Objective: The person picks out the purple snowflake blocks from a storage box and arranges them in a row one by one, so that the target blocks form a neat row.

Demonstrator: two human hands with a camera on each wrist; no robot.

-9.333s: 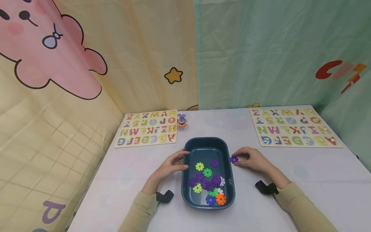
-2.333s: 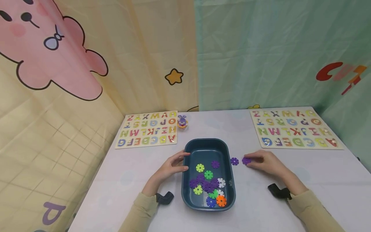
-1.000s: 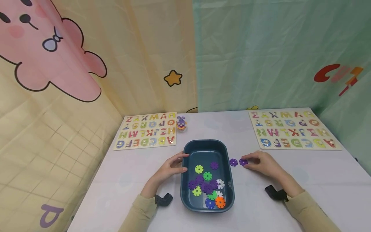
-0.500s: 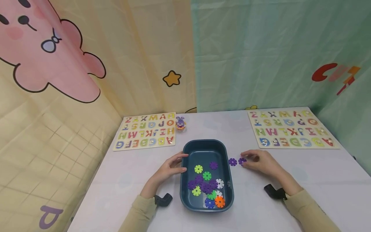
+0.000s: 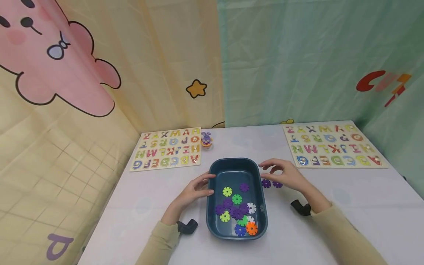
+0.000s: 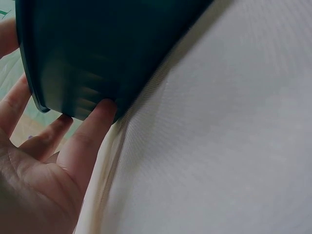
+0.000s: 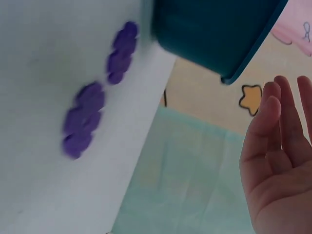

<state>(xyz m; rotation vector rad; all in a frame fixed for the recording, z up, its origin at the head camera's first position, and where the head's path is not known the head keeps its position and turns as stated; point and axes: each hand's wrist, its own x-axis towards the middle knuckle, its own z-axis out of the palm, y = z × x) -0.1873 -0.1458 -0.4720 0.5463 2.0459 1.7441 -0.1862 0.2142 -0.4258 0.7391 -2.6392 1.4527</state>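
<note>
Left hand (image 5: 192,192) rested on the left side of the tub (image 5: 236,177), fingers spread, relaxed. Right hand (image 5: 285,175) hovered by the right rim, fingers parted, holding nothing. Two purple discs (image 5: 266,183) lay near it on the table (image 5: 149,200); other discs (image 5: 236,199) lay in the tub.

Both forearms, in beige sleeves, come in from the near side, the left forearm (image 5: 158,243) slanting toward the far right and the right forearm (image 5: 347,233) toward the far left. The left hand (image 5: 189,193) has its fingers spread, gently bent, the thumb apart on the near side. The right hand (image 5: 286,176) hangs raised with nothing in it, fingers loosely bent, thumb apart.
</note>
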